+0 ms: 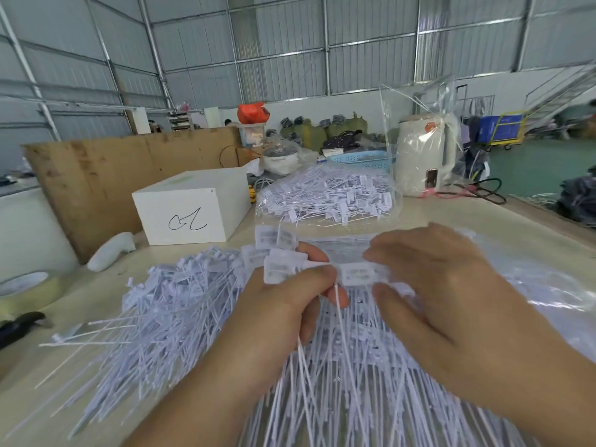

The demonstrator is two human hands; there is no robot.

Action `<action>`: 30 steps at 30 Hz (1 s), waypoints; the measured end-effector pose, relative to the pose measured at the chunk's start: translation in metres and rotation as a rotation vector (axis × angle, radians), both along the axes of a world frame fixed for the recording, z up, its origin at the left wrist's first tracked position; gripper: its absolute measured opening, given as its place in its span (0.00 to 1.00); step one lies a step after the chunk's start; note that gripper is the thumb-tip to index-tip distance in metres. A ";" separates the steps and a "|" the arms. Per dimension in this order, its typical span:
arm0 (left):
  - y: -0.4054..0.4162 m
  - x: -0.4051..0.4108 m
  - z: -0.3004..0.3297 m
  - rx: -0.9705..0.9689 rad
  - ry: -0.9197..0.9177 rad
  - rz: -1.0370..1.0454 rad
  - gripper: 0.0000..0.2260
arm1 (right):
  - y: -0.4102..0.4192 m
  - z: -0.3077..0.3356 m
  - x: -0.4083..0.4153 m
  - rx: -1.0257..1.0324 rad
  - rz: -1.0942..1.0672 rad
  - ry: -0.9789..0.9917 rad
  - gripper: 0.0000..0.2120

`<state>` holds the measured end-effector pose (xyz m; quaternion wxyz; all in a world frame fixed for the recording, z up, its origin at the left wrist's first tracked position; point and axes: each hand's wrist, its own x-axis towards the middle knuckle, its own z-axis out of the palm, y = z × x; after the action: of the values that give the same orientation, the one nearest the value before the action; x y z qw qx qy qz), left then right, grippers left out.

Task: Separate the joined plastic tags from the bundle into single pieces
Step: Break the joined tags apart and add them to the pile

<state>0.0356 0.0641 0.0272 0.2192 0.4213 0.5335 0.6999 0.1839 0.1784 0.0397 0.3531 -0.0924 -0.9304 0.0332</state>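
**Tag splitting: mid-run, plenty left**

Progress, as far as we can judge: a big loose pile of tags (180,304) sits on the table (451,214) to our left and spreads under both hands, long tails fanned toward us. They look like singles already pulled, but blur stops us from confirming none are still joined. Behind the hands a clear bag of tags (325,195) is still stuffed, so we read that as stock not yet worked. Call it partway, with a lot to go.

The bundle in hand (283,262) is held above the pile, just in front of us, tag heads up and tails hanging down through the left hand.

Hands:
- Left hand (283,304): fingers curled round the bundle, thumb on top pressing the heads, several tag heads sticking out above the knuckles.
- Right hand (445,285): comes in from the right, palm down, thumb and forefinger closed in a pinch on one tag head (358,274) at the bundle's right edge. Other fingers loosely bent, not holding anything that we can see.
- The two hands are close, almost touching at the pinched tag.

Our read of the step: peeling that one tag off the joined strip.

Also on the table: a white box (193,204) with a scribble, a tape roll (22,285) at far left, a kettle (422,156) behind the bag.
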 end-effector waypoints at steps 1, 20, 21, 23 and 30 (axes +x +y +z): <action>-0.001 0.001 0.000 0.006 0.024 -0.039 0.03 | -0.001 -0.001 -0.001 -0.021 0.002 -0.064 0.18; -0.003 0.005 -0.005 -0.075 0.051 -0.043 0.05 | -0.005 -0.003 0.000 -0.116 0.065 -0.141 0.15; -0.003 0.005 -0.004 -0.078 0.048 -0.045 0.04 | -0.005 -0.003 0.000 -0.120 0.061 -0.145 0.15; -0.004 0.005 -0.003 -0.080 0.044 -0.039 0.02 | -0.005 -0.003 -0.001 -0.121 0.053 -0.154 0.15; -0.003 0.004 -0.004 -0.124 0.062 -0.066 0.03 | -0.005 -0.004 -0.001 -0.134 0.089 -0.133 0.07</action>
<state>0.0401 0.0612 0.0234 0.2512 0.4455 0.5683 0.6446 0.1827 0.1732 0.0359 0.2818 -0.0763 -0.9506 0.1051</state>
